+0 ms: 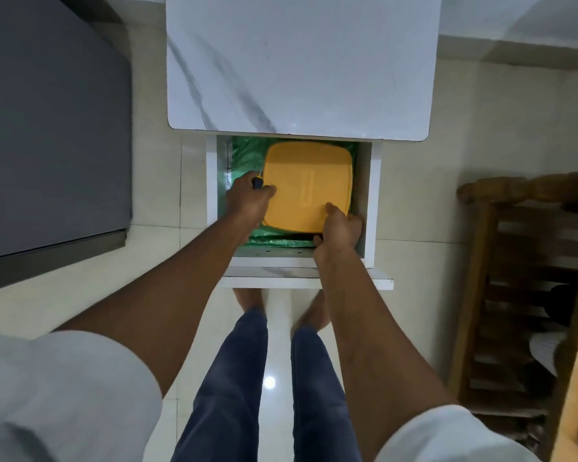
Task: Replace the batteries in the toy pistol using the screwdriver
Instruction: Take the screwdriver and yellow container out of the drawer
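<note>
Where left grip (pixel 247 198) curls, screwdriver (pixel 257 182) handle inside.

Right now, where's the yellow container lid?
In the head view, the yellow lid sits in the open drawer under the marble tabletop, over green plastic, with the left hand and right hand holding its near corners.

no readable text, embossed lid (pixel 306 185) marking illegible

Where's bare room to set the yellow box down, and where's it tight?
Free: the marble tabletop, bare right up to its front edge above the drawer. Crowded: the drawer, filled by the yellow box on a green bag, with the left hand and right hand at its sides.
</note>
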